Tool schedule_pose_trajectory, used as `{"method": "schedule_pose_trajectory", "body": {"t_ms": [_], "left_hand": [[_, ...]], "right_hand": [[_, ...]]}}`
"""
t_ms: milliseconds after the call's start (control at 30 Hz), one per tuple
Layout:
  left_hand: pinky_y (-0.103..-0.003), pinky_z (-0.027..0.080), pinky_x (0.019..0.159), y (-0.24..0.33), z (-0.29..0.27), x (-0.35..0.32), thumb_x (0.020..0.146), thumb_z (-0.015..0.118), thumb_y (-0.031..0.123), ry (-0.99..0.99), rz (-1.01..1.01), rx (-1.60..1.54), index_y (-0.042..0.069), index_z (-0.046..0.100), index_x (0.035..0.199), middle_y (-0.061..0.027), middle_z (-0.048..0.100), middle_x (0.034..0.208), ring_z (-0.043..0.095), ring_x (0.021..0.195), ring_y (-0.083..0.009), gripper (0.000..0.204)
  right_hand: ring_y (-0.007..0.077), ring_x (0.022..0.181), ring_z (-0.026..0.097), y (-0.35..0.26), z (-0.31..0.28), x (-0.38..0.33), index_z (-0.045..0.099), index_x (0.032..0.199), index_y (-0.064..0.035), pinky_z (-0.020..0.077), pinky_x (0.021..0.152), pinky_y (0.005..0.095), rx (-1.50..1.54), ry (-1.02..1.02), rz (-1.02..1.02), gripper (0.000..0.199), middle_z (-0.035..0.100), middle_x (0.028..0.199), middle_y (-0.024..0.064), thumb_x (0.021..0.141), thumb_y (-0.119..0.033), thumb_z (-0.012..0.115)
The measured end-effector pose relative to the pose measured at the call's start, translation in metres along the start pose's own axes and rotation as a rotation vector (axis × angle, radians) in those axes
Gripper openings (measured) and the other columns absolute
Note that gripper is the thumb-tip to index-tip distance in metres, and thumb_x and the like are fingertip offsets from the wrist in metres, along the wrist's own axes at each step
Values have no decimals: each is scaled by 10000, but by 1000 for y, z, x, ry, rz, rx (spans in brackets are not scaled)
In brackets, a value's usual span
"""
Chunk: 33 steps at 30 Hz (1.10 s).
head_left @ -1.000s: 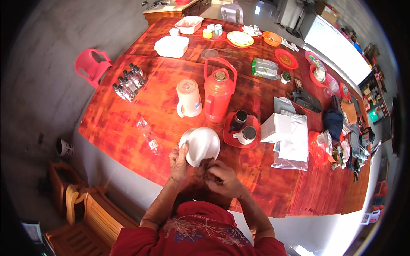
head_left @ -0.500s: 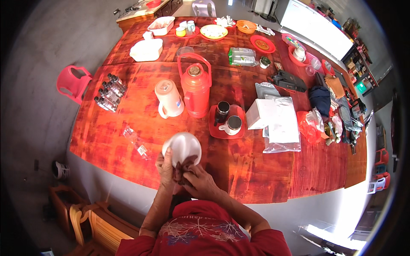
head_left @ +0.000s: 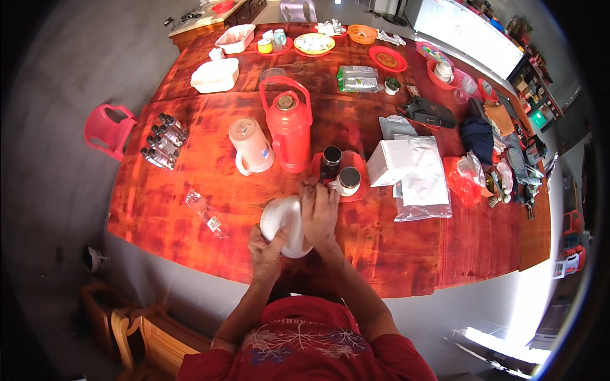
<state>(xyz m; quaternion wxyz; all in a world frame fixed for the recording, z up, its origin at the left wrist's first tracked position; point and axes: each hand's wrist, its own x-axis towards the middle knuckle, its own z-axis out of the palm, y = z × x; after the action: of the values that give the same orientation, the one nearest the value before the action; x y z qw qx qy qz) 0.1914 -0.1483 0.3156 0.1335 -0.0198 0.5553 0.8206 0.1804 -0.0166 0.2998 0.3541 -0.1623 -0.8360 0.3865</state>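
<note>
Near the table's front edge, my left hand (head_left: 265, 251) grips the near left rim of a white bowl (head_left: 278, 217), thumb over the edge. The bowl is tilted. My right hand (head_left: 321, 214) is at its right side, fingers bent over the far rim. A bit of dark brown cloth (head_left: 309, 185) shows at those fingertips; the rest is hidden by the hand. Just beyond, a red square tray (head_left: 354, 194) carries a black-lidded white mug (head_left: 347, 183) and a dark cylinder (head_left: 330, 162).
A red thermos flask (head_left: 291, 136) and an upturned pink jug (head_left: 251, 147) stand ahead. Several small bottles (head_left: 164, 141) are at left, with a crumpled clear wrapper (head_left: 205, 214) nearer. A white box (head_left: 389, 163) and a silvery bag (head_left: 424, 181) lie right.
My right hand has moved with the cloth from the bowl's near edge to its far right side. The bowl has shifted right and turned, still in my left hand.
</note>
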Motion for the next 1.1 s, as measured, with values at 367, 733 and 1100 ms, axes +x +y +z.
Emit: {"method": "schedule_pose_trajectory", "body": {"t_ms": [367, 733, 1100], "left_hand": [[-449, 466, 900, 12, -6, 23, 836, 598, 417, 88, -276, -491, 52, 392, 1296, -109, 500, 1245, 516, 1118, -273, 622], [-350, 537, 678, 4, -21, 38, 815, 577, 447, 84, -372, -633, 69, 432, 1262, -112, 555, 1175, 598, 979, -258, 603], [-375, 472, 846, 6, -43, 54, 883, 367, 532, -275, -430, -542, 55, 472, 1196, -114, 563, 1094, 561, 994, -249, 580]], "right_hand": [[94, 875, 528, 7, -11, -37, 430, 1273, -19, 424, 788, 242, 1216, -294, 634, 337, 540, 972, 13, 946, -99, 413], [195, 852, 564, -51, -33, -76, 468, 1172, 18, 469, 747, 316, 537, -419, 404, 308, 585, 1012, 114, 881, -64, 527], [87, 819, 508, -51, 5, -52, 436, 1170, -21, 430, 720, 231, 909, -536, 735, 309, 532, 898, 24, 905, -147, 534]]}}
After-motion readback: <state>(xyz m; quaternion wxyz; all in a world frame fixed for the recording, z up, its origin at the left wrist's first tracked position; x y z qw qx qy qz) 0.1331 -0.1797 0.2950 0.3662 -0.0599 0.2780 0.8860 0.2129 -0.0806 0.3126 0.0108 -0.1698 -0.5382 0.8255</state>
